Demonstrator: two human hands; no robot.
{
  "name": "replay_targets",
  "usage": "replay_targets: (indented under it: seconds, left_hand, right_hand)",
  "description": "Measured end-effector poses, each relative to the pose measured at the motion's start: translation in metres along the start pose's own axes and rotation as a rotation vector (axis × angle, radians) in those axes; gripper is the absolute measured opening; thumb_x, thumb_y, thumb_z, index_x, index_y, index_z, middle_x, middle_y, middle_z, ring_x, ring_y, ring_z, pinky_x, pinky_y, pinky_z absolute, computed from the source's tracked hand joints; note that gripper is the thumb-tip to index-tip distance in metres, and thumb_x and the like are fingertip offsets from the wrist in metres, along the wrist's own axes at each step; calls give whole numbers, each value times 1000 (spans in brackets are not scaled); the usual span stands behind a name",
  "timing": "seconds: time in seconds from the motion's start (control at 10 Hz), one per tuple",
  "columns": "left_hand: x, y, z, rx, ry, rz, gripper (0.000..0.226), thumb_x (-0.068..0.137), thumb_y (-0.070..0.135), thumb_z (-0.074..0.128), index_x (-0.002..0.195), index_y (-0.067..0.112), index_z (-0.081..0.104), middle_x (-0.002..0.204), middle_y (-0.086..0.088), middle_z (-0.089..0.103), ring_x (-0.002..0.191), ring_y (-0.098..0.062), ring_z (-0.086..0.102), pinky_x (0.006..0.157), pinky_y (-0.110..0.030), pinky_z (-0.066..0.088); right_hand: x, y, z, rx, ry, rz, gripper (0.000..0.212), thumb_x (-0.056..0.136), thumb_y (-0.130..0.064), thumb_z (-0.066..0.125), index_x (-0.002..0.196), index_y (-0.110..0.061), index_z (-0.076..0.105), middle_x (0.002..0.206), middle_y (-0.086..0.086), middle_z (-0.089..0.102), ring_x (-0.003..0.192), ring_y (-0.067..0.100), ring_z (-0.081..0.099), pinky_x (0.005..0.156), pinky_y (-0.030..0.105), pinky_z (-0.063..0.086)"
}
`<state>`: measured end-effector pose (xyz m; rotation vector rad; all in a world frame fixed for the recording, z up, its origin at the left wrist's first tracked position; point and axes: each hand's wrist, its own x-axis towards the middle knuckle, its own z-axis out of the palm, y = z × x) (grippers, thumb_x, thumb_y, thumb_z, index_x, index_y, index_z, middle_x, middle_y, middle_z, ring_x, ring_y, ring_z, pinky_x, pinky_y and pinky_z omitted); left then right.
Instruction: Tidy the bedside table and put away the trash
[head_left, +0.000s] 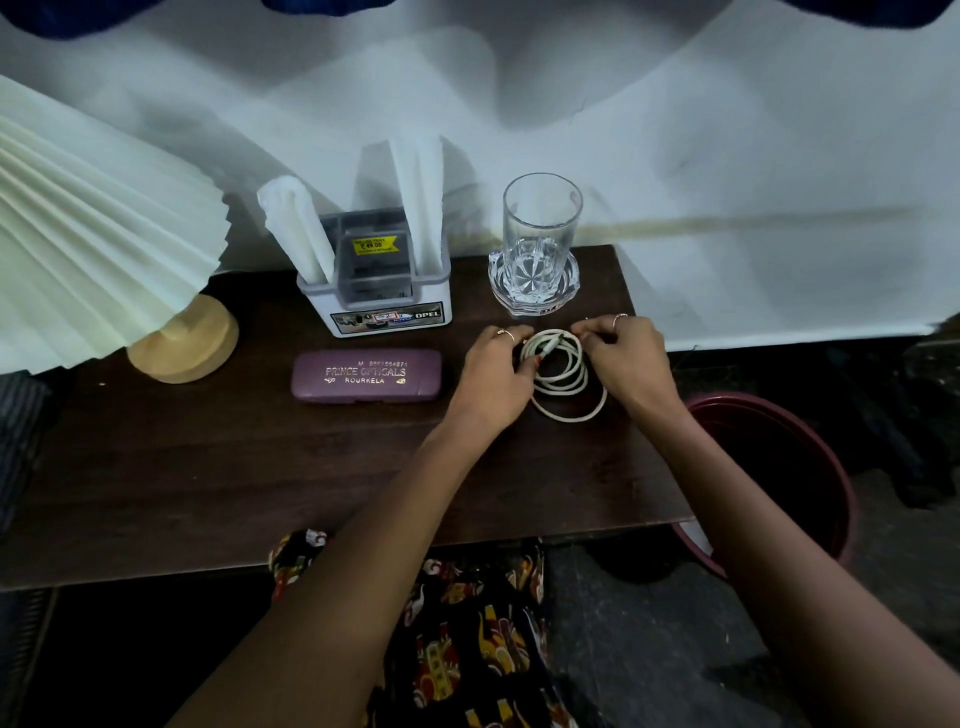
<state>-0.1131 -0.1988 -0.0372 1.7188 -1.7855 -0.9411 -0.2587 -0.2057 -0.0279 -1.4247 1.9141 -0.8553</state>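
Head view, looking down at a dark wood bedside table (208, 467). Both hands meet at a coiled white cable (563, 379) lying on the table near its right edge, just in front of the glass. Left hand (493, 374) has fingers curled over the coil's left side, gripping the loops and the plug end. Right hand (623, 358) has fingers bent, pinching the coil's top right. Rings on both hands.

Along the back edge: clear drinking glass (540, 228), upright, standing in a cut-glass dish (532, 291) toward the back right corner. Left of it, a white organiser w/ dark insert (374, 280), approx. centre back, holding rolled white papers (296, 228) at left and folded ones at right. In front of the organiser, a purple spectacle case (366, 374) lies flat, closed, well left of the cable. At the left edge, a lamp w/ pleated pale shade (93, 234) on a round wooden base (184, 343).

Beside the table's right edge, on the floor, a maroon bin (779, 467), open top; contents too dark to tell.
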Motion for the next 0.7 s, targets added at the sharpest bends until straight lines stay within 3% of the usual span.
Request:
replay_targets:
  seconds: [0.4, 0.7]
  left_hand:
    - [-7, 4, -5, -2, 21, -36, 38, 91, 15, 56, 128, 7, 56, 128, -13, 56, 117, -27, 55, 105, -34, 39]
    - [-30, 14, -19, 37, 42, 13, 42, 92, 14, 53, 133, 6, 49, 135, -12, 48, 128, -24, 44, 109, -27, 27]
  right_hand:
    - [-5, -10, -6, -4, 4, -11, 21, 90, -10, 54, 101, -7, 71, 102, 7, 72, 91, 11, 60, 83, 19, 42]
    - [-22, -19, -13, -88, 46, -77, 23, 87, -4, 53, 102, -2, 70, 105, 14, 71, 102, 25, 64, 88, 25, 44]
